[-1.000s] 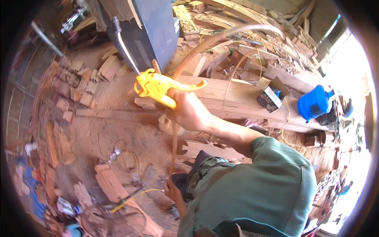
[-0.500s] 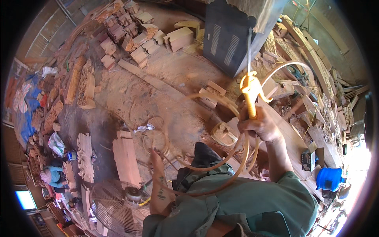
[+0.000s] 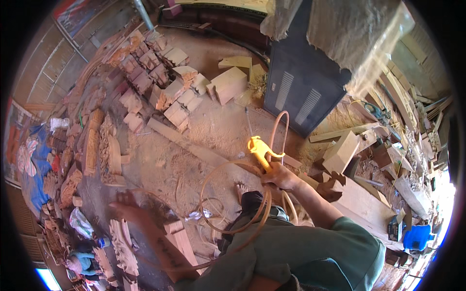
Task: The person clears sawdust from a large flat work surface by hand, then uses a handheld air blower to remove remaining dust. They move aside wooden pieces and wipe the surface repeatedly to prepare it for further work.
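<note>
My right hand [image 3: 280, 176] is closed around the yellow handle of an air blow gun [image 3: 261, 149], whose thin nozzle points away over the dusty floor. Its tan air hose [image 3: 203, 186] hangs in loose loops from the same hand and runs across my body. My left hand [image 3: 127, 209] reaches out to the left, smeared by motion, so its grip is unclear. Near that hand lie a carved wooden piece [image 3: 124, 247] and a reddish squared block [image 3: 180, 242]; a stretch of hose passes close by.
Several cut wood blocks [image 3: 177, 109] are piled at the far left of centre. A dark vented metal cabinet [image 3: 306, 80] stands ahead. Timber offcuts [image 3: 342, 150] and a blue container [image 3: 417, 237] lie to the right. Another person [image 3: 80, 264] is at the lower left.
My left hand has swung outward to the left, away from my body. My right hand, still holding the blow gun, has come lower and leftward; the view has also shifted.
</note>
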Demonstrator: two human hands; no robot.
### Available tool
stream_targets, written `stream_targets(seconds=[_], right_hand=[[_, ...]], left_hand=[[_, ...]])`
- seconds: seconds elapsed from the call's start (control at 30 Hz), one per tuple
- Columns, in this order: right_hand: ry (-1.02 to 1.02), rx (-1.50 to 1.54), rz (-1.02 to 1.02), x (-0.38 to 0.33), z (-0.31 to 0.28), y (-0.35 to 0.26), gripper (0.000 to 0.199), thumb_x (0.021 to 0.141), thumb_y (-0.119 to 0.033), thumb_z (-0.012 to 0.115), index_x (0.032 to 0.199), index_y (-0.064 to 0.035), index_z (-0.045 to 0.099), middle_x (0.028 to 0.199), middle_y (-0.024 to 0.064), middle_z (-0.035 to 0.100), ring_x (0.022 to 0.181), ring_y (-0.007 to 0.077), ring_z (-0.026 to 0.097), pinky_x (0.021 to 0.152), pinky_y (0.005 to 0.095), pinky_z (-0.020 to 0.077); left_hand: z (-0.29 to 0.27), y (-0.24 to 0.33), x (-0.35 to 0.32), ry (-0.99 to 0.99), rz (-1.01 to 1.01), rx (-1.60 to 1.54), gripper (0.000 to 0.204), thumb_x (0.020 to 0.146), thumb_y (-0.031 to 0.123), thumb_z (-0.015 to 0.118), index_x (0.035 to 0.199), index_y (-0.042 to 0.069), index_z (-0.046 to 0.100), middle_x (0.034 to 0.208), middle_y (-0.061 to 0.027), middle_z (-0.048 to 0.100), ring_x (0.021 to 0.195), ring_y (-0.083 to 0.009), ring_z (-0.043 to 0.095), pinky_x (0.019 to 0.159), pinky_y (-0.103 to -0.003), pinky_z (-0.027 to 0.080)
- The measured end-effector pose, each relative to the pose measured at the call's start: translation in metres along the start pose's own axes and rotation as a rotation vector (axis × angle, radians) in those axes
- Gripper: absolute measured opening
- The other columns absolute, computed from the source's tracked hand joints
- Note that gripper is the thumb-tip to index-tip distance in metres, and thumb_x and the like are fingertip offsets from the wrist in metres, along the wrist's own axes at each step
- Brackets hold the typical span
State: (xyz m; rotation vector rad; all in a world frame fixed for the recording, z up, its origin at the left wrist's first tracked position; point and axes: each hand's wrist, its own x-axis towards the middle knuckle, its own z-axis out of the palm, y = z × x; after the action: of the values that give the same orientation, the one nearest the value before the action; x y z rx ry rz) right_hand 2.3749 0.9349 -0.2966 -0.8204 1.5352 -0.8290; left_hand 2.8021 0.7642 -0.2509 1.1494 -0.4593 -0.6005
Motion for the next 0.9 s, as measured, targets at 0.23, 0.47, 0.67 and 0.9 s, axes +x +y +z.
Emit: stream_targets(seconds=[0.23,0.47,0.67,0.9], right_hand=[[-0.156,0.019,-0.031,0.170,-0.001,-0.122,0.012,0.074,-0.010,0.065,0.074,0.0001,0.059,0.059,0.0036,0.054,0.046,0.0108,0.047,0.040,0.0269,0.0348],[-0.169,0.031,-0.207,0.374,0.001,-0.186,0.017,0.075,-0.014,0.068,0.077,0.0020,0.061,0.067,0.0057,0.058,0.060,0.0150,0.055,0.052,0.0313,0.0434],[-0.209,-0.312,-0.223,0.553,-0.021,-0.241,0.014,0.078,-0.016,0.063,0.081,-0.0017,0.065,0.081,0.0131,0.063,0.070,0.0245,0.063,0.063,0.0381,0.0511],[-0.059,-0.220,-0.180,0.652,-0.073,-0.366,0.044,0.082,-0.026,0.063,0.118,-0.0011,0.056,0.095,0.0211,0.066,0.081,0.0362,0.065,0.074,0.0453,0.0516]], left_hand=[[0.117,-0.040,0.099,-0.631,0.471,1.030,0.037,0.098,0.033,0.048,0.098,0.002,0.068,0.100,-0.0133,0.067,0.088,-0.0243,0.062,0.072,-0.038,0.047],[0.299,-0.237,0.028,-1.348,0.331,0.628,0.028,0.096,0.024,0.053,0.094,-0.001,0.066,0.079,-0.0115,0.065,0.075,-0.0205,0.062,0.073,-0.033,0.048],[0.472,-0.348,0.083,-1.600,-0.218,0.490,0.033,0.099,0.025,0.049,0.117,-0.002,0.055,0.089,-0.0100,0.063,0.076,-0.0136,0.060,0.072,-0.030,0.049],[0.645,-0.372,0.107,-1.346,-1.309,0.028,0.039,0.095,0.028,0.057,0.124,0.002,0.051,0.112,-0.0072,0.060,0.095,-0.0170,0.061,0.080,-0.030,0.052]])
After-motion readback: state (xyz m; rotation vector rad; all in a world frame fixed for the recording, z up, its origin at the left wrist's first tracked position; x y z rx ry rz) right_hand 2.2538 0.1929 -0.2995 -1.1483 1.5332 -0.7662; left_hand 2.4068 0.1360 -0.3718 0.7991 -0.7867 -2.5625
